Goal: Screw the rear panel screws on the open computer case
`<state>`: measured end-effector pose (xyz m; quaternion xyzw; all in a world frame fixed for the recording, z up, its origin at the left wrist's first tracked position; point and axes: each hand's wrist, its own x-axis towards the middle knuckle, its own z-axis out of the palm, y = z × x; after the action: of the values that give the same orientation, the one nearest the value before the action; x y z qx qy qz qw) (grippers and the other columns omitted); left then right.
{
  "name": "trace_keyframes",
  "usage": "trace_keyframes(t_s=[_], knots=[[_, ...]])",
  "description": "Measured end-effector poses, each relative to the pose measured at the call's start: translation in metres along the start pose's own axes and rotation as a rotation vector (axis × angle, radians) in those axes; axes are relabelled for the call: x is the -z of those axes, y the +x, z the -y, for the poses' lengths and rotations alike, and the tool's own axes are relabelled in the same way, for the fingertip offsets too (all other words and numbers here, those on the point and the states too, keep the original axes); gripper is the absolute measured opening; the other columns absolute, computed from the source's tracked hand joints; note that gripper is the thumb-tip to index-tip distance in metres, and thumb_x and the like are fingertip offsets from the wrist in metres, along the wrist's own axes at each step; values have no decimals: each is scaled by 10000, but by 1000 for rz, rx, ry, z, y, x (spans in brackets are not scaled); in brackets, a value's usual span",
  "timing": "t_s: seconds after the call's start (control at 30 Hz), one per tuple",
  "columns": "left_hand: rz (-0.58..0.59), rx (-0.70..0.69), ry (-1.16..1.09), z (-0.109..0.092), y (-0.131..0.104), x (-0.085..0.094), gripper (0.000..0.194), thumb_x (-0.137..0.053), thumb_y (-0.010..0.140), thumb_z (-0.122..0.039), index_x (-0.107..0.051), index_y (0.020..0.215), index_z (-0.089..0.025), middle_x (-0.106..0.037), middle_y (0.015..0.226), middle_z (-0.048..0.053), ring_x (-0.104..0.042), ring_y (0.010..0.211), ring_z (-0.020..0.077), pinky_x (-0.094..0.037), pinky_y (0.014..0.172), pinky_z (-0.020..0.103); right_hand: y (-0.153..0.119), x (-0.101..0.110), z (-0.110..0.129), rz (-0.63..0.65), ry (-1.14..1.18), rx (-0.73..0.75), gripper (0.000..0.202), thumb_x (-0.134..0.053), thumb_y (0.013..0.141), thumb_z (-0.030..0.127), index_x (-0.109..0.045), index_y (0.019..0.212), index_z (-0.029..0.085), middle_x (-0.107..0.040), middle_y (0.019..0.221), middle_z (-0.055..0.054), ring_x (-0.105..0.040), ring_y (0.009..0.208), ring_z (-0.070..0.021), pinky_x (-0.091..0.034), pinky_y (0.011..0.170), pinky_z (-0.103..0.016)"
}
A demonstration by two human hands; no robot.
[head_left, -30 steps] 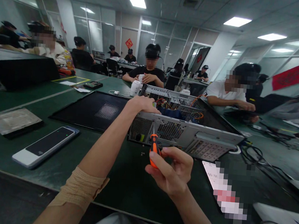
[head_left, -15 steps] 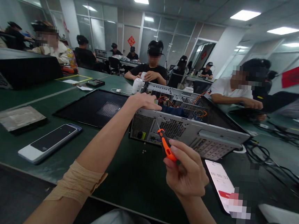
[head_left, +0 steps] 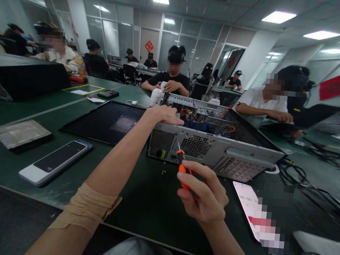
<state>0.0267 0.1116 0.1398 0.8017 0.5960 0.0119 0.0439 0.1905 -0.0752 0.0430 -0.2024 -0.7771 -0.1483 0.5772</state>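
An open metal computer case [head_left: 216, 147] lies on the green table, its perforated rear panel facing me and cables showing inside. My left hand [head_left: 166, 114] rests over the case's top edge at the left; part of its fingers is hidden, and it is unclear whether they grip anything. A tan bandage wraps that forearm. In my right hand [head_left: 204, 190] is an orange and black screwdriver [head_left: 181, 160], pinched by the handle, with its shaft pointing up at the rear panel. Several tiny screws [head_left: 163, 171] lie on the table below the panel.
Left of the case are a black side panel [head_left: 99, 123], a hard drive [head_left: 22, 134] and a white device [head_left: 55, 163]. A phone [head_left: 246, 205] and black cables [head_left: 297, 174] lie right. Another case [head_left: 25, 77] stands far left. People sit across and beside the table.
My right hand has shifted slightly left, and the screwdriver stands more upright, its tip still near the rear panel. My left hand has stayed on the case edge.
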Motion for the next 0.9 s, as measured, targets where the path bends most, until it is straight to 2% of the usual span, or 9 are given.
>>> trace_keyframes(t_s=[0.07,0.17,0.27,0.37,0.5,0.6,0.7,0.8,0.9], knots=[[1,7,-3,0,0,0,871,-453,769,-751,-477,1462,-224,-538,1441,118,-533,1226,388,-429,978,465,2,-2,2,22,-35,4,190,-618,943,363,-676,1036,208,-727,1027,-85,-718,833,-177,-612,708,-300],[2,4,2,0,-1,1,849,-472,767,-759,-501,1445,-250,-538,1443,101,-529,1232,379,-408,1003,460,3,-7,4,5,-32,12,300,-700,885,395,-624,1085,185,-733,969,-84,-724,824,-178,-613,698,-284],[7,-19,7,1,-1,1,901,-482,745,-806,-502,1443,-236,-529,1448,126,-525,1240,375,-409,1005,451,3,-10,6,-12,-58,-9,328,-749,832,448,-627,998,192,-721,904,-67,-718,792,-173,-606,664,-268],[5,-37,10,2,-1,1,965,-472,724,-855,-493,1449,-219,-534,1438,142,-528,1237,379,-412,1007,457,1,-11,7,19,-79,31,287,-775,819,398,-670,988,192,-718,870,-41,-710,755,-146,-601,684,-237],[0,-35,14,1,-2,1,927,-488,741,-834,-476,1461,-251,-537,1443,116,-516,1253,383,-391,1031,483,0,-11,9,72,-27,88,308,-782,827,279,-678,1090,157,-748,986,-65,-731,834,-141,-605,747,-212],[-9,-30,27,0,-4,1,912,-477,769,-814,-473,1460,-219,-531,1446,133,-519,1252,380,-395,1030,479,-2,-9,7,82,-14,111,313,-732,867,216,-643,1161,155,-742,1093,-91,-736,918,-155,-614,752,-221],[-4,-23,36,-2,-4,2,907,-468,784,-805,-470,1457,-196,-525,1451,139,-527,1247,372,-401,1027,466,-5,-5,1,52,1,43,295,-577,959,187,-601,1252,165,-710,1179,-113,-727,982,-187,-627,734,-268],[4,-16,37,-2,-4,2,918,-471,778,-813,-467,1459,-198,-520,1457,137,-531,1245,371,-399,1030,454,-9,-3,-6,-27,129,-69,318,-437,1010,212,-583,1286,155,-668,1225,-138,-723,967,-209,-636,719,-330],[-2,-18,46,-2,-4,2,922,-472,785,-807,-463,1462,-182,-513,1459,158,-524,1255,374,-394,1033,448,-11,-5,-7,23,177,-74,318,-421,1012,254,-595,1262,161,-651,1222,-145,-699,1001,-226,-629,752,-368]])
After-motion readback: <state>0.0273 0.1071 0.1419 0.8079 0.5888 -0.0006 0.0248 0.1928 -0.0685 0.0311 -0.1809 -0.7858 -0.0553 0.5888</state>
